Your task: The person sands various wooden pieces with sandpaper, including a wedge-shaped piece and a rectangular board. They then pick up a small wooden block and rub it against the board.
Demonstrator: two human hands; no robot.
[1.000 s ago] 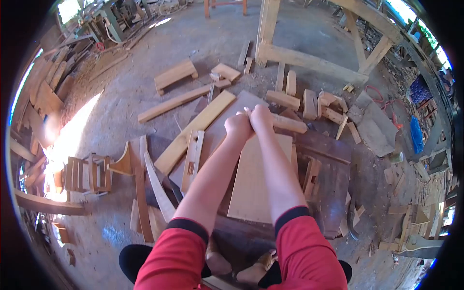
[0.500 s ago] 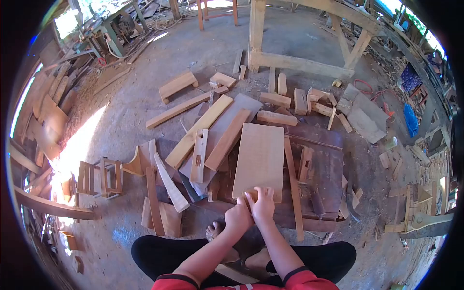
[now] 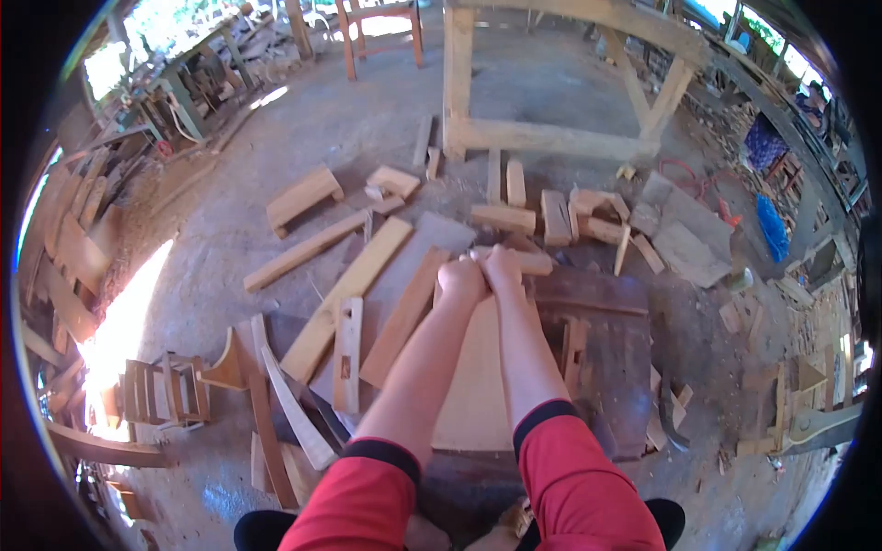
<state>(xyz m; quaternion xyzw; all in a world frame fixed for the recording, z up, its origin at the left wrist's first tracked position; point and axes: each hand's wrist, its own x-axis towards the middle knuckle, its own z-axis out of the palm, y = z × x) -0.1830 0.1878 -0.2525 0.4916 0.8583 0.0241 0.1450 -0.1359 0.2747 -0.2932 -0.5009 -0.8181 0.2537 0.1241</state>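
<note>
A flat, pale wooden board lies lengthwise in front of me on a dark brown wooden surface. Both arms are stretched over it. My left hand is closed at the board's far end, and my right hand is closed right beside it, the two touching. Whatever they grip is hidden under the fingers. Left of the board lie a reddish plank, a longer yellowish plank and a pale slotted wood piece. Another slotted block lies to the right of my right forearm.
Several wood offcuts are scattered beyond the board. A wooden workbench frame stands behind them, with a red-brown chair farther back. Small wooden frames and a curved leg piece are at left. A grey sheet lies at right.
Both hands have slid together from the board's near end to its far end, away from me. My arms are now extended, and the camera view has tilted upward.
</note>
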